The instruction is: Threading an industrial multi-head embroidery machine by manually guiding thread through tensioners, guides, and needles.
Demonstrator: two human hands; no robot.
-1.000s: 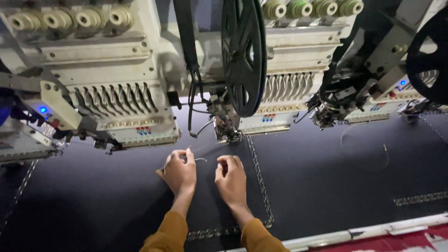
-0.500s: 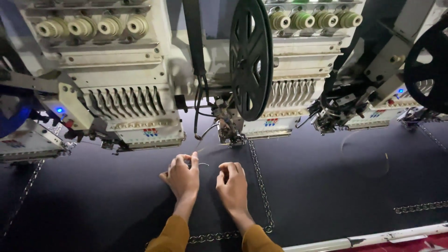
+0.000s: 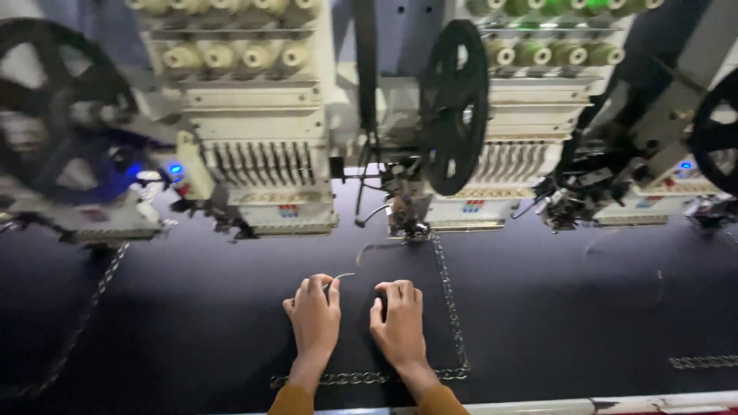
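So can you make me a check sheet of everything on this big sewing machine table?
Surface: dark fabric stretched flat, with a stitched chain border.
Job's things: a thin pale thread curls up by the left hand's fingertips.
Clutter: nothing seen.
Grips: left hand and right hand rest palm down on the fabric, side by side, apart; the left one pinches or touches the thread, the right holds nothing.
Cables: a dark cable hangs by the middle sewing head.
Surroundings: cream embroidery heads, thread cones above, a black reel, a blue light.
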